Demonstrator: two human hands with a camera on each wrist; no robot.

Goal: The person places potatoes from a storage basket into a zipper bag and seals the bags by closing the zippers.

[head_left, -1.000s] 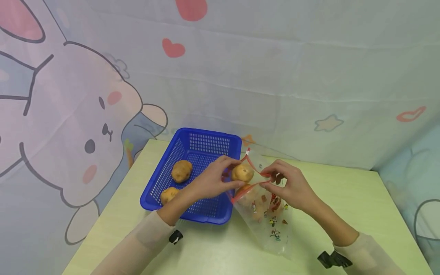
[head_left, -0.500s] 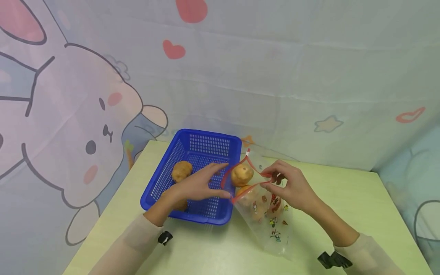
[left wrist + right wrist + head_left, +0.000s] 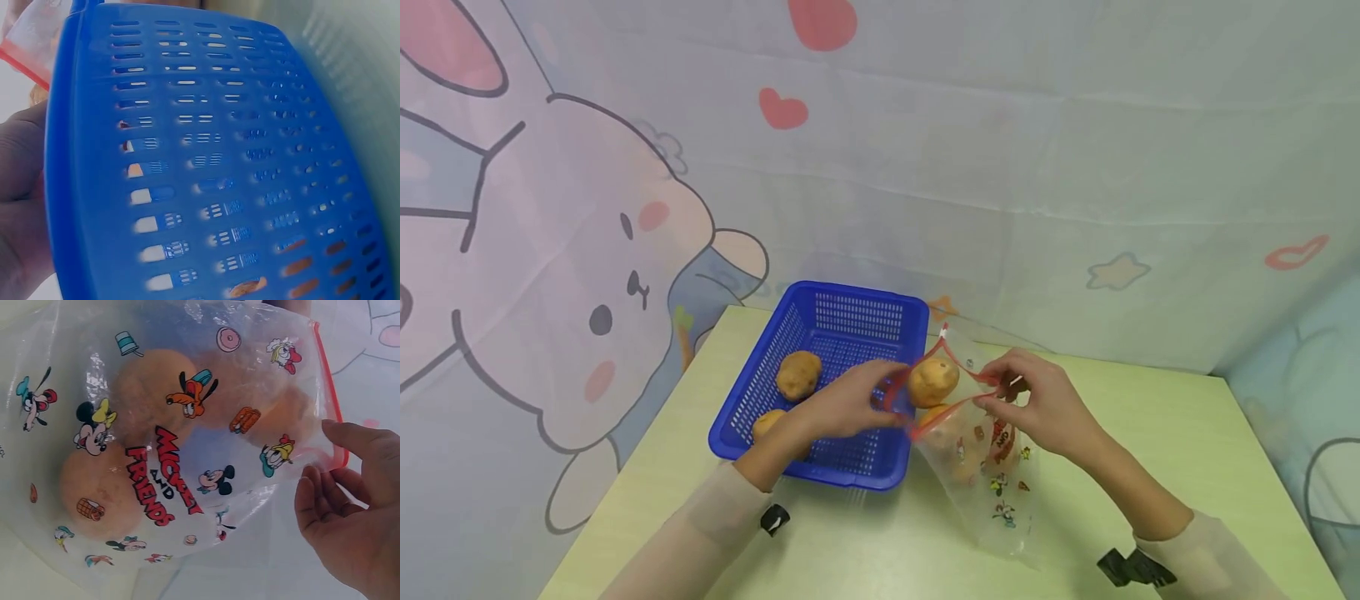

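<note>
A clear zip bag (image 3: 992,492) with a red-edged mouth and cartoon prints leans by the blue basket (image 3: 917,333), several potatoes inside. One potato (image 3: 933,382) sits right in the open mouth, against the basket's right rim. My right hand (image 3: 1030,400) pinches the red edge on the right side of the mouth, as the right wrist view shows too. My left hand (image 3: 850,400) reaches over the basket, its fingers and thumb curled around the left side of the bag's mouth. In the left wrist view, the basket wall (image 3: 169,150) hides most of that hand's work.
Two more potatoes lie in the basket: a potato (image 3: 799,375) in its left part, and a nearer potato (image 3: 767,423) partly under my left forearm. The pale green table (image 3: 1150,433) meets a printed cloth backdrop (image 3: 1037,167) behind.
My left hand let go of the potato at the bag's mouth and drew back left with fingers spread. It has since come right again to the mouth's left edge. The right hand keeps its pinch.
</note>
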